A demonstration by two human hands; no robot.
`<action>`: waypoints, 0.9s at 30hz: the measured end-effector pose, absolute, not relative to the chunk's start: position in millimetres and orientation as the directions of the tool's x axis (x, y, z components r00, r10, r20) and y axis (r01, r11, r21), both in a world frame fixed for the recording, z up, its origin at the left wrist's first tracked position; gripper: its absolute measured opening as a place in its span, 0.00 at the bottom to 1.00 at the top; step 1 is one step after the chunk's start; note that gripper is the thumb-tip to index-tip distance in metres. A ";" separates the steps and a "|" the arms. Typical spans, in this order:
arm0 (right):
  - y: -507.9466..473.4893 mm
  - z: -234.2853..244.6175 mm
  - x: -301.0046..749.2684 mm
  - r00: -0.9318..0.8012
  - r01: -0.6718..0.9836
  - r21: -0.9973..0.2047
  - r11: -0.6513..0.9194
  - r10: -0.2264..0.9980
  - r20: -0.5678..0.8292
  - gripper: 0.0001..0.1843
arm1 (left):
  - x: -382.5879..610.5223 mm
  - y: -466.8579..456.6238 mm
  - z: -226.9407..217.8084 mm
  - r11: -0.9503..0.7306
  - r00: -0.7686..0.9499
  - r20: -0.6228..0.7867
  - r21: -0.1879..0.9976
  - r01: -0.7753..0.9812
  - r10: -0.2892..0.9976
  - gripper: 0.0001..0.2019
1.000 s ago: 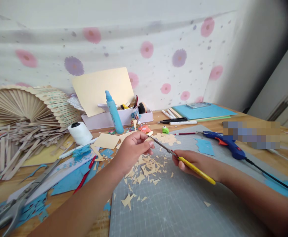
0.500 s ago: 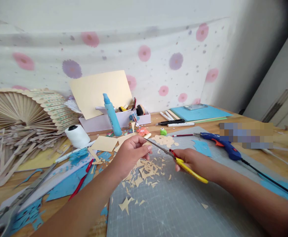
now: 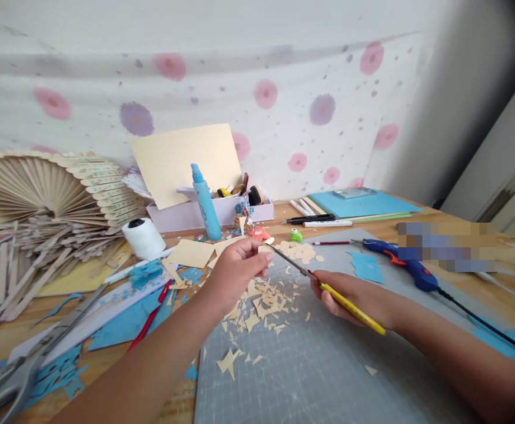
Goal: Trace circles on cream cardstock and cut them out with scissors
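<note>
My left hand (image 3: 235,271) is closed in a pinch on a small cream paper piece (image 3: 263,250) held above the grey cutting mat (image 3: 310,365). My right hand (image 3: 349,294) grips yellow-handled scissors (image 3: 328,288), and their blade tips reach the paper piece at my left fingertips. A heap of cream paper scraps (image 3: 261,303) lies on the mat under both hands. A small pile of cut cream shapes (image 3: 299,252) lies just beyond the blades.
A blue glue gun (image 3: 405,262) with a black cord lies at the right. A blue glue bottle (image 3: 204,203), a white box of supplies (image 3: 222,209) and white thread (image 3: 143,237) stand behind. Wooden sticks (image 3: 40,200) fan out at the left; large grey scissors (image 3: 23,365) lie front left.
The hands stay together with scissors at the paper piece; the view has shifted slightly. The scissors handle has swung a little down and right.
</note>
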State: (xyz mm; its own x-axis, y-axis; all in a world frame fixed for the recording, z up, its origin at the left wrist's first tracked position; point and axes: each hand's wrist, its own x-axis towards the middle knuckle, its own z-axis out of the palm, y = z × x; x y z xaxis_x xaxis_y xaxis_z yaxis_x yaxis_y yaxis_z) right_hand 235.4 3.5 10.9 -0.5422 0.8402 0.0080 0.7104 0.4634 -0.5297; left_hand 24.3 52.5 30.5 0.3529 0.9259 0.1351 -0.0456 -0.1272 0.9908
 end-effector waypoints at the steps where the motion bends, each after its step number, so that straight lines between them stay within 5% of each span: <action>1: 3.4 11.3 235.1 -0.542 0.708 -0.533 0.463 0.841 0.010 0.10 | 24.3 52.7 29.7 -0.125 0.349 0.135 0.991 -0.051 0.927 0.06; 21: 4.2 11.1 228.8 -0.552 0.631 -0.612 0.477 0.830 0.078 0.09 | 31.6 46.2 24.1 -0.051 0.315 0.098 0.987 -0.153 0.944 0.09; 27: 7.7 13.3 224.7 -0.400 0.743 -0.588 0.321 0.917 -0.005 0.12 | 30.6 47.2 24.4 -0.082 0.321 0.133 0.982 -0.170 0.938 0.09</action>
